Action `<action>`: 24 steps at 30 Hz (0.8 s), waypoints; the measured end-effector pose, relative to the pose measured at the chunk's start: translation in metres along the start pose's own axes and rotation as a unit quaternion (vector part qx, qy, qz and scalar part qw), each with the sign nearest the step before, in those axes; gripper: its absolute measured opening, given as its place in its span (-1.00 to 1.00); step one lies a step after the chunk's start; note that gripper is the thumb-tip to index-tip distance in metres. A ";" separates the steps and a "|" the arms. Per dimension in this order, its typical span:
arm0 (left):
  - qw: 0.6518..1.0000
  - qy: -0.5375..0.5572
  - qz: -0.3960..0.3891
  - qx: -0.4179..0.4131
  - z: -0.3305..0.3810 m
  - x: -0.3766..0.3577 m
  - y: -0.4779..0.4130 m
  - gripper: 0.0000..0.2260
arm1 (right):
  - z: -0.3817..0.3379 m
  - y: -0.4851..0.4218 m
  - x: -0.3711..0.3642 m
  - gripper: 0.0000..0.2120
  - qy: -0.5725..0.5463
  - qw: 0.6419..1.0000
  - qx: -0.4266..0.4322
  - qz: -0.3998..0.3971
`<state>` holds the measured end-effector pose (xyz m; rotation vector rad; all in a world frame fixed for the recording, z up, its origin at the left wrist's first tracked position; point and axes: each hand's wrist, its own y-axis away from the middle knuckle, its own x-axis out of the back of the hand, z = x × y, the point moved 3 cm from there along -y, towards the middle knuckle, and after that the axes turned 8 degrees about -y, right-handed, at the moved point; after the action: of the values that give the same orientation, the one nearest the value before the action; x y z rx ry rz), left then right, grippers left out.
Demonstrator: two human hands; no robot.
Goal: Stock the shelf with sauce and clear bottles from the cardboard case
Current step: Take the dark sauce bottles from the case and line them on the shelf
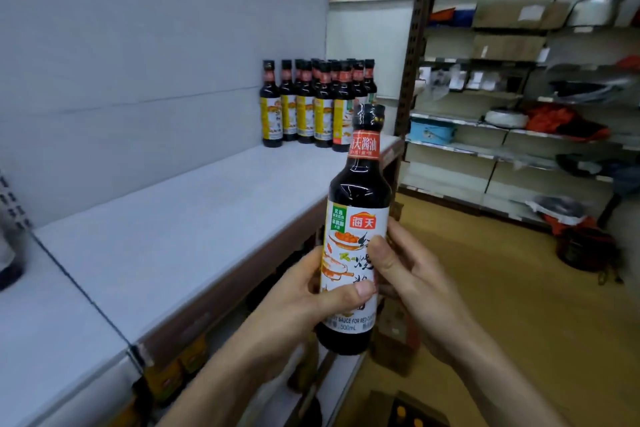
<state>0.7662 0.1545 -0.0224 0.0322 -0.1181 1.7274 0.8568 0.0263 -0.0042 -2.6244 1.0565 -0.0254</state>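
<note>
Both hands are holding one dark sauce bottle upright in front of the shelf, label facing the person, probably so it goes in facing outward like the row of bottles already standing at the far end. The left hand is wrapping the lower label with its thumb across the front, while the right hand is curling round the other side.

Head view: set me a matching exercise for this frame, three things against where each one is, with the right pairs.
Things:
1. held sauce bottle
2. bottle group
3. blue tub

Places:
A. on the far shelving across the aisle
B. gripped upright between left hand and right hand
C. standing at the far end of the grey shelf

Pairs: 1-B; 2-C; 3-A
</note>
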 end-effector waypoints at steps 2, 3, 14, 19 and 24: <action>1.000 -0.013 0.025 -0.011 0.007 0.024 0.013 -0.60 | -0.003 -0.010 -0.026 -0.59 0.004 1.000 0.010 -0.023; 0.999 -0.020 0.034 -0.016 0.010 0.033 0.019 -0.60 | -0.005 -0.013 -0.036 -0.59 0.005 0.999 0.012 -0.033; 0.986 -0.007 0.165 -0.018 0.023 0.122 0.085 -0.60 | -0.009 -0.052 -0.149 -0.56 -0.007 0.987 0.027 -0.155; 0.967 -0.071 0.244 0.002 0.035 0.154 0.111 -0.61 | -0.006 -0.075 -0.192 -0.51 -0.024 0.974 0.023 -0.224; 0.947 -0.075 0.311 0.034 0.042 0.182 0.133 -0.57 | 0.004 -0.097 -0.236 -0.55 -0.036 0.958 0.029 -0.283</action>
<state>0.6037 0.3088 0.0275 0.1953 -0.1963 2.3604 0.7509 0.2532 0.0437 -2.7540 0.2474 -0.0855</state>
